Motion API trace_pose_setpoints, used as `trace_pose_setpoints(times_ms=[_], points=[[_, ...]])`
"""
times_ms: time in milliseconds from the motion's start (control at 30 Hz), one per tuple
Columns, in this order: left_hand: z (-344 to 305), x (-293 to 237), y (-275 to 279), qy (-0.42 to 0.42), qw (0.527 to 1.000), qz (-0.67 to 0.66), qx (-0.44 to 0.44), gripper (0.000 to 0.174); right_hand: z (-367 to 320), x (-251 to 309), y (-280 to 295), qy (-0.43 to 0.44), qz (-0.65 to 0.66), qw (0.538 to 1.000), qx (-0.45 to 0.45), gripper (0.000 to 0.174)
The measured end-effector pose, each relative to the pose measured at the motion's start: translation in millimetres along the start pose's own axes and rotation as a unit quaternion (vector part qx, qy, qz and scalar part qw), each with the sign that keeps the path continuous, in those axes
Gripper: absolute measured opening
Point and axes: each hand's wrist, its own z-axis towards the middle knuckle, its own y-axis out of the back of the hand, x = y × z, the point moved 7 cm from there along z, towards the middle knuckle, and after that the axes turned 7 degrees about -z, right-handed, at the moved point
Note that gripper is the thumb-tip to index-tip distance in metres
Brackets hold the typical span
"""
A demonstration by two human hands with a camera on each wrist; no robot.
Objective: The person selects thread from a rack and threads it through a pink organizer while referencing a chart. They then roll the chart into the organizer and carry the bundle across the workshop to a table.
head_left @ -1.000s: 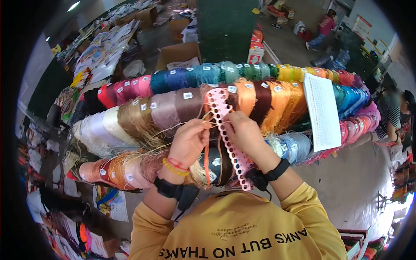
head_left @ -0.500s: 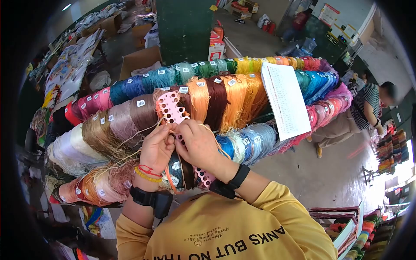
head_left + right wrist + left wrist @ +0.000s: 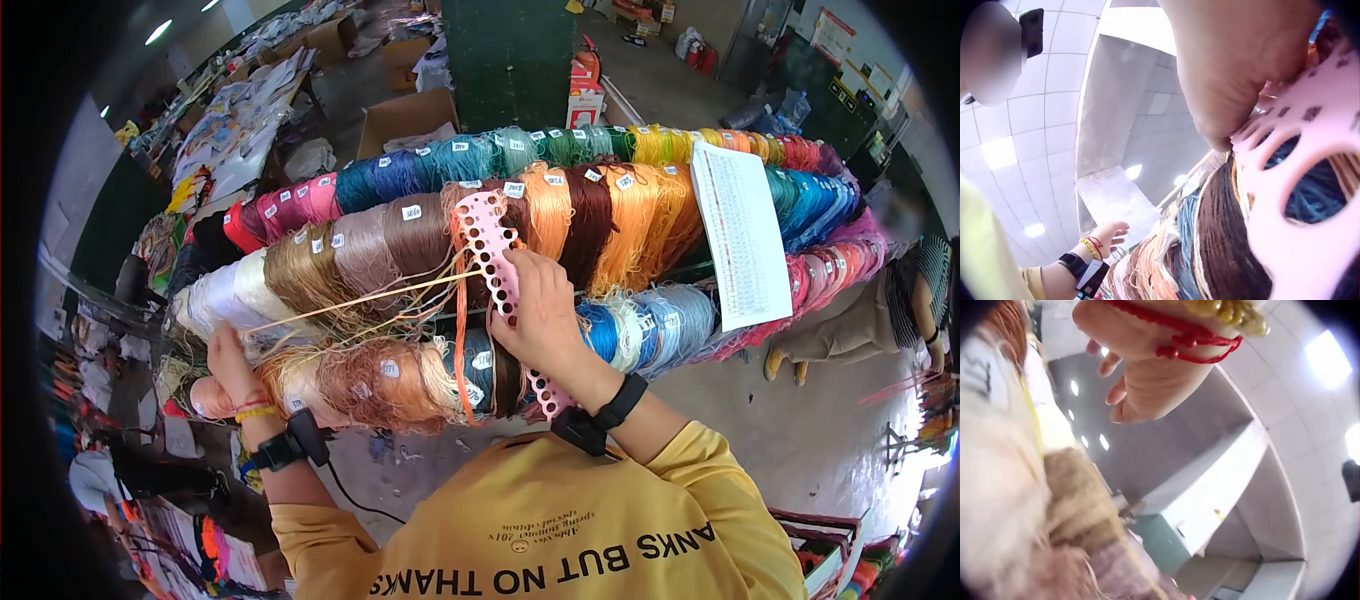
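Observation:
My right hand [image 3: 540,310] grips a long pink thread card [image 3: 485,225] with rows of holes along its edges; in the right wrist view the palm lies against the card [image 3: 1260,206]. Out to the left, my left hand [image 3: 235,365] holds a pale thread [image 3: 370,297] that runs straight across to the card's edge. In the left wrist view the fingers of this hand [image 3: 1147,381] are bent, and the thread at their tips is hidden. A hank of orange thread [image 3: 461,345] hangs from the card's left side.
Rows of labelled thread hanks in many colours [image 3: 375,240] lie under and beyond my hands. A printed sheet [image 3: 740,235] rests over the hanks on the right. Another person [image 3: 900,310] stands at the right end. An open cardboard box [image 3: 405,120] sits behind the rows.
Both hands were together at the card. My left hand has since moved far left, drawing the pale thread out straight, while the right hand keeps hold of the card.

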Motion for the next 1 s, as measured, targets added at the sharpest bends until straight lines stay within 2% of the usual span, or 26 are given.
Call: trace_pose_setpoints(times_ms=[33,67,167,200,233,300,367,433,500,533,633,733,833,1000], points=[[-6.6,-24.4,-5.9,-0.198,0.952,0.235,0.011,0.015,0.4,-0.4,0.4,0.000,0.002,1.000,-0.002,0.066],[-13.5,-24.3,-15.5,-0.244,0.940,0.232,0.058,0.016,0.2,-0.8,0.5,0.001,0.004,1.000,-0.002,0.066],[-116.8,-111.8,-108.8,-0.369,0.883,0.217,0.192,0.025,0.4,-0.5,1.1,-0.001,0.021,1.000,0.001,0.067],[-138.2,-102.2,-137.3,-0.215,0.921,0.123,0.300,0.024,0.6,-1.5,2.8,-0.003,0.024,1.000,0.002,0.068],[-165.0,-89.5,-167.3,-0.052,0.916,0.019,0.398,0.024,-0.6,-4.1,2.3,-0.009,0.027,1.000,0.004,0.072],[-208.2,-80.7,-216.2,0.097,0.874,-0.106,0.464,0.019,-0.8,-0.3,21.3,0.012,0.030,0.999,-0.017,0.064],[-220.4,-67.4,-241.3,0.147,0.879,-0.109,0.440,0.019,-3.8,-2.2,44.0,0.029,0.032,0.999,0.027,0.056],[-223.2,-54.2,-253.1,0.183,0.872,-0.123,0.437,0.019,-11.3,-14.1,68.7,0.032,0.040,0.998,0.039,0.036],[-225.6,-54.8,-253.8,0.190,0.883,-0.075,0.423,0.014,-26.8,-39.4,87.5,-0.014,0.068,0.990,0.121,0.030],[-225.7,-53.6,-254.4,0.196,0.884,-0.065,0.419,0.014,-35.6,-51.8,101.7,-0.030,0.105,0.988,0.108,0.029],[-223.4,-42.2,-256.7,0.208,0.889,-0.059,0.404,0.016,-71.0,-96.0,140.5,-0.122,0.004,0.977,0.174,0.029],[-224.2,-40.7,-256.5,0.236,0.884,-0.090,0.394,0.016,-100.9,-134.4,181.3,-0.187,-0.054,0.970,0.145,0.033],[-226.3,-36.7,-255.8,0.289,0.871,-0.163,0.362,0.012,-120.2,-164.9,205.5,-0.254,-0.109,0.948,0.157,0.037],[-224.5,-36.0,-254.6,0.283,0.883,-0.141,0.347,0.014,-136.0,-192.1,212.3,-0.263,-0.167,0.932,0.184,0.045]])
